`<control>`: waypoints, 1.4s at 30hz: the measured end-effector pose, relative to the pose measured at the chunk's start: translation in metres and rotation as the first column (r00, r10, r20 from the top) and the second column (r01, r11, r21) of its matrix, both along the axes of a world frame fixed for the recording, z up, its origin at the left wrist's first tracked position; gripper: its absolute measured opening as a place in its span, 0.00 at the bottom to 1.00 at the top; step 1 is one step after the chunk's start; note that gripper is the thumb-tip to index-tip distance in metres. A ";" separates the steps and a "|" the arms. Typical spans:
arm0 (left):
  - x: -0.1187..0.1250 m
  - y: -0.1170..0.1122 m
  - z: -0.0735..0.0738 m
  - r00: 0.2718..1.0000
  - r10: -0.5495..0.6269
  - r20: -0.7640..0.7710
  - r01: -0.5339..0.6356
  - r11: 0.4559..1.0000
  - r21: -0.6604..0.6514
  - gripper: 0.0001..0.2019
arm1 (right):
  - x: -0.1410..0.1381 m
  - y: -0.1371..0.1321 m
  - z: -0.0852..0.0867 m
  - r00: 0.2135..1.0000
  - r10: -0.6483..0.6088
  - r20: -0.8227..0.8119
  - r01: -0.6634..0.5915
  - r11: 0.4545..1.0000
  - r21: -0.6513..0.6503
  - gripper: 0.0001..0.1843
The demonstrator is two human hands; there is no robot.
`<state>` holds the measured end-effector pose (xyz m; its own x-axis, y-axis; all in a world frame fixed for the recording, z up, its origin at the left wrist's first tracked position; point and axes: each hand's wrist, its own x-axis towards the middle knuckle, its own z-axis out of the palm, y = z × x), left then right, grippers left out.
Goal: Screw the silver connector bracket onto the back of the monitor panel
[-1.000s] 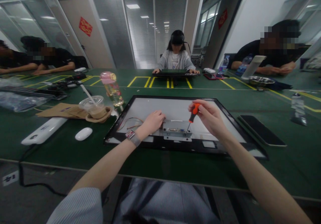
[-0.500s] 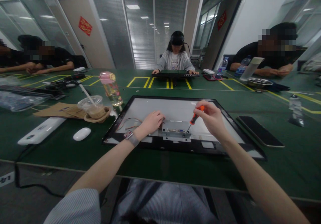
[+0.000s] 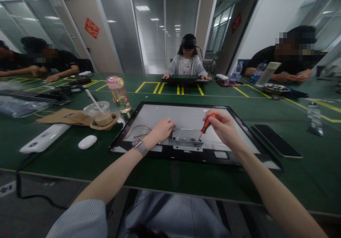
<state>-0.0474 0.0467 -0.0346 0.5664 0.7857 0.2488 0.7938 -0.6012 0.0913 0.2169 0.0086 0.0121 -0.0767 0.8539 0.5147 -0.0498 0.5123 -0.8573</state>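
Observation:
An orange-and-black screwdriver (image 3: 206, 125) is gripped by the handle in my right hand (image 3: 223, 126). It slants down to the left, its tip at the port side of a metal bracket (image 3: 187, 141) with video connectors. That bracket sits on an open display panel (image 3: 144, 119) with a pale back and black frame, lying flat before me. At the bracket's left edge rests my left hand (image 3: 162, 129), fingers curled against it; whether they pinch anything is hidden. Thin wires (image 3: 137, 129) lie on the panel left of this hand.
A phone (image 3: 276, 140) lies right of the panel. On the left are a white mouse (image 3: 87, 142), a white power strip (image 3: 44, 139), an iced drink cup (image 3: 99, 114) and a pink-lidded bottle (image 3: 119, 95). Across the table a person (image 3: 187, 62) sits behind another panel.
My right hand has shifted slightly left and down, with the screwdriver's handle turned a little in its grip. My left hand stays at the bracket.

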 end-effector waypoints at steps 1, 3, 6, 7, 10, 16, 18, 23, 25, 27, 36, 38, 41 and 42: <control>0.000 0.000 0.000 1.000 -0.001 0.002 0.001 1.000 0.000 0.13 | 0.000 0.000 0.000 1.000 0.012 -0.003 -0.012 1.000 -0.004 0.11; 0.000 0.001 -0.001 1.000 0.000 0.007 0.000 1.000 -0.002 0.13 | -0.001 0.001 -0.001 0.998 0.053 -0.021 -0.053 0.998 -0.024 0.15; -0.001 0.001 -0.002 1.000 -0.001 0.012 0.001 1.000 -0.006 0.13 | -0.001 0.002 -0.002 0.995 0.080 -0.062 -0.083 0.996 -0.045 0.14; -0.001 0.001 -0.002 1.000 -0.002 0.012 0.002 1.000 -0.007 0.13 | -0.001 0.003 -0.003 0.995 0.073 -0.068 -0.077 0.996 -0.047 0.12; -0.001 0.000 -0.002 1.000 -0.002 0.005 0.002 1.000 -0.009 0.14 | 0.001 0.005 -0.005 0.998 0.025 -0.053 -0.027 0.999 -0.041 0.06; 0.000 -0.002 0.001 1.000 0.005 -0.006 -0.005 1.000 -0.012 0.14 | 0.001 0.006 -0.004 0.996 0.011 -0.087 -0.014 0.999 -0.035 0.09; 0.000 -0.002 0.001 1.000 0.006 -0.007 -0.006 1.000 -0.019 0.14 | 0.000 0.004 -0.002 0.990 0.080 -0.117 -0.088 0.994 -0.066 0.12; 0.000 -0.002 0.001 1.000 0.010 -0.014 -0.011 0.999 -0.045 0.14 | -0.001 0.002 0.001 0.988 0.091 -0.125 -0.101 0.992 -0.075 0.07; 0.000 -0.002 0.001 1.000 0.010 -0.010 -0.010 0.999 -0.050 0.14 | 0.000 0.002 -0.001 0.991 0.071 -0.115 -0.079 0.995 -0.068 0.05; 0.000 -0.001 0.001 1.000 0.010 -0.007 -0.010 0.999 -0.051 0.14 | 0.000 0.002 -0.002 0.992 0.060 -0.116 -0.066 0.996 -0.057 0.05; 0.000 0.000 -0.001 1.000 0.012 -0.009 -0.012 0.998 -0.055 0.14 | -0.001 0.002 0.000 0.988 0.095 -0.121 -0.105 0.991 -0.083 0.08; -0.001 0.000 -0.001 1.000 0.007 -0.002 -0.007 0.999 -0.052 0.14 | -0.001 0.001 0.000 0.992 0.063 -0.107 -0.072 0.994 -0.082 0.07; -0.001 0.000 -0.001 1.000 0.007 0.000 -0.007 0.998 -0.055 0.15 | -0.001 0.001 0.000 0.993 0.064 -0.103 -0.072 0.995 -0.073 0.08; 0.000 -0.001 0.000 1.000 0.008 -0.003 -0.008 0.998 -0.056 0.15 | -0.001 0.001 0.000 0.991 0.085 -0.108 -0.093 0.993 -0.074 0.10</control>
<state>-0.0478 0.0462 -0.0351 0.5605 0.8029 0.2030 0.7990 -0.5887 0.1224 0.2155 0.0091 0.0119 -0.1034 0.8841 0.4556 -0.1837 0.4332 -0.8824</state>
